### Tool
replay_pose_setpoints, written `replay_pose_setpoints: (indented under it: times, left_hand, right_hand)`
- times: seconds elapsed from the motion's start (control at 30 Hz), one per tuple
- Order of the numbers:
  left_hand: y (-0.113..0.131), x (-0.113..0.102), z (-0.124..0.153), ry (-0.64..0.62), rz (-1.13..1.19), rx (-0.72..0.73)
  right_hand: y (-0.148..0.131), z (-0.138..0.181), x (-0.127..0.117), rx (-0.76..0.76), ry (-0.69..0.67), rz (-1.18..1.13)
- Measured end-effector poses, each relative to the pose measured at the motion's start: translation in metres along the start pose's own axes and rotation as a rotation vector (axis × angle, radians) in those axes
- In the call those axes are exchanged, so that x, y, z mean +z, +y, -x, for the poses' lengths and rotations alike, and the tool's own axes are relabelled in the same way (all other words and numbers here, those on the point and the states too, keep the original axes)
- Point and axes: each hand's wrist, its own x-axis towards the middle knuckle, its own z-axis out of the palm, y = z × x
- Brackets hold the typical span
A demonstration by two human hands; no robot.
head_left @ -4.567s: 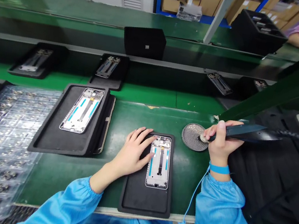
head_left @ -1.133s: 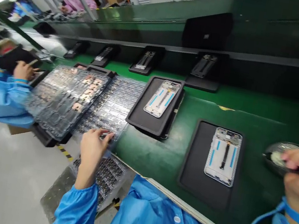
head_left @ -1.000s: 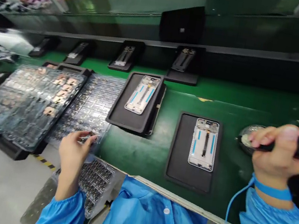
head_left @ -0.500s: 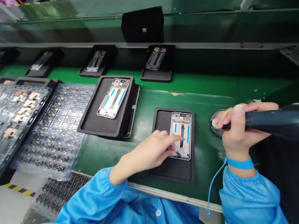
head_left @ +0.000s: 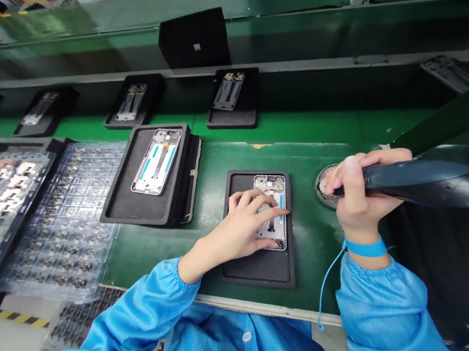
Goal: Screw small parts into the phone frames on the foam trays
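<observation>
Green table (head_left: 214, 160) spans the near side. Black tray (head_left: 256, 271) lies flat on it, close to the near edge. Dark tool (head_left: 424, 180), right side: grip of the right hand (head_left: 359, 200) clamped round it, working end at the round dish (head_left: 326, 202); contact of tip with dish cannot be told. Left hand (head_left: 237, 230): grip spread, thumb and fingers apart, laid across the phone frame (head_left: 278, 227), which lies flat toward the far right of the tray. Small dark part (head_left: 280, 243) at the frame's near right corner, by the thumb tip; pinched or loose, unclear.

Method (judged): press light and even, straight down, since a sideways push could slide the frame. Thumb steady against the part. Fingertips best clear of the ribbon (head_left: 271, 225). Tool end light over the dish.
</observation>
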Motion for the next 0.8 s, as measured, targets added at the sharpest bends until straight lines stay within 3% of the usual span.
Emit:
replay_pose_setpoints:
  times: [0.2,0.43,0.8]
  left_hand:
    - [-0.007,0.005,0.005,0.021,0.083,-0.039]
    - [-0.007,0.002,0.004,0.015,0.18,0.018]
    - [0.004,0.006,0.019,0.066,0.055,0.027]
  right_hand:
    - [0.0,-0.026,-0.013,-0.201,0.072,-0.084]
    - [0.021,-0.038,-0.022,-0.293,0.104,-0.15]
    - [0.006,-0.029,-0.02,-0.177,0.059,-0.107]
